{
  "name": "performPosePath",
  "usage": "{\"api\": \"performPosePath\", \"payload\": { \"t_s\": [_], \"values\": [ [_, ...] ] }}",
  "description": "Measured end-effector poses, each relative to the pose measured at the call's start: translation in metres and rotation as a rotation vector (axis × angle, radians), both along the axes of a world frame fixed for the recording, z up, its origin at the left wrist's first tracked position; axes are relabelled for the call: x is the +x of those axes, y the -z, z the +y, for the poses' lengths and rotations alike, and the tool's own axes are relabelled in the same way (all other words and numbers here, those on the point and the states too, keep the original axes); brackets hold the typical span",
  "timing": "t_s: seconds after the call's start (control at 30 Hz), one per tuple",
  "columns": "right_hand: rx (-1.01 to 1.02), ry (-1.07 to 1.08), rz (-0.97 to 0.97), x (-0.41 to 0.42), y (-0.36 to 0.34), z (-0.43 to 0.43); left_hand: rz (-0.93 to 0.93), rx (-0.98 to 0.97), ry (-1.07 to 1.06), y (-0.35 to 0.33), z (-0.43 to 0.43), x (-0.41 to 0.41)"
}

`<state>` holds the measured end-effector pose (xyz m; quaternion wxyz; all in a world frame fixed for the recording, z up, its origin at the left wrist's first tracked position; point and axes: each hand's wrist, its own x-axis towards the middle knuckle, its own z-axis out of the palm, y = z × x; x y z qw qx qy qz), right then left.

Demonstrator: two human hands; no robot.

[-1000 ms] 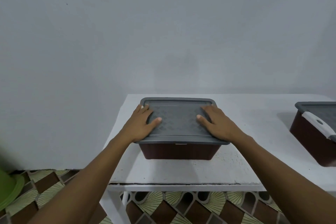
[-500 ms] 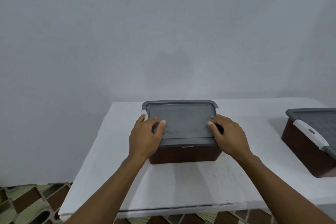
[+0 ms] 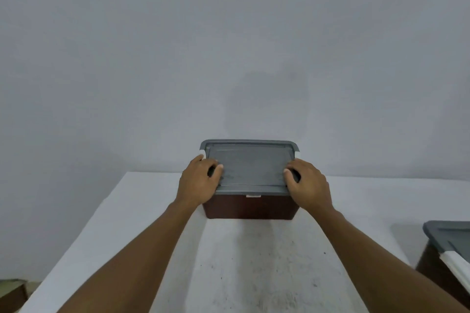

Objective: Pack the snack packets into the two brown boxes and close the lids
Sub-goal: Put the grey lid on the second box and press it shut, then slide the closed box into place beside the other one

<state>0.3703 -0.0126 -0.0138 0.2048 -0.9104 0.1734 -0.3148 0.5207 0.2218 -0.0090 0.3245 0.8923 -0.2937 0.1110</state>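
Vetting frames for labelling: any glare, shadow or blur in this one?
Head view: soft, even light, no glare on the grey lid; faint round shadow on the wall above it; second box at the lower right is cropped and slightly smeared.

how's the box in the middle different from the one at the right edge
The middle box is gripped at both ends by the left hand and right hand; nothing touches the right box. The middle box sits square-on, fully in view; the right box is angled and cut off by the frame. Both are brown with grey lids on, on the white table.
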Motion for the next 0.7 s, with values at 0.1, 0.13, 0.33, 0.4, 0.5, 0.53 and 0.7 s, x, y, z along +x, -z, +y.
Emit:
{"api": "performPosePath", "payload": {
  "t_s": [0.1,0.13,0.33,0.4,0.5,0.53,0.7],
  "values": [
    [-0.007,0.005,-0.038,0.018,0.005,-0.018,-0.015,-0.002,0.013,0.001,-0.014,0.015],
    [-0.03,0.003,-0.057,0.021,0.006,-0.021,-0.028,-0.007,0.02,0.002,-0.015,0.018],
    [-0.032,-0.008,-0.084,0.02,0.01,-0.023,-0.041,0.011,0.002,0.007,-0.014,0.019],
    [-0.054,0.014,-0.053,0.02,0.006,-0.021,-0.065,0.02,-0.009,0.005,-0.014,0.016],
    [-0.098,0.016,0.108,0.016,-0.005,-0.02,-0.16,0.079,-0.01,-0.001,-0.011,0.011],
    [-0.088,0.0,0.173,0.014,-0.011,-0.019,-0.178,0.109,-0.012,-0.005,-0.011,0.008],
    [-0.141,-0.084,0.451,-0.031,-0.04,-0.021,-0.218,0.276,0.046,-0.01,-0.024,-0.02]
  ]
}}
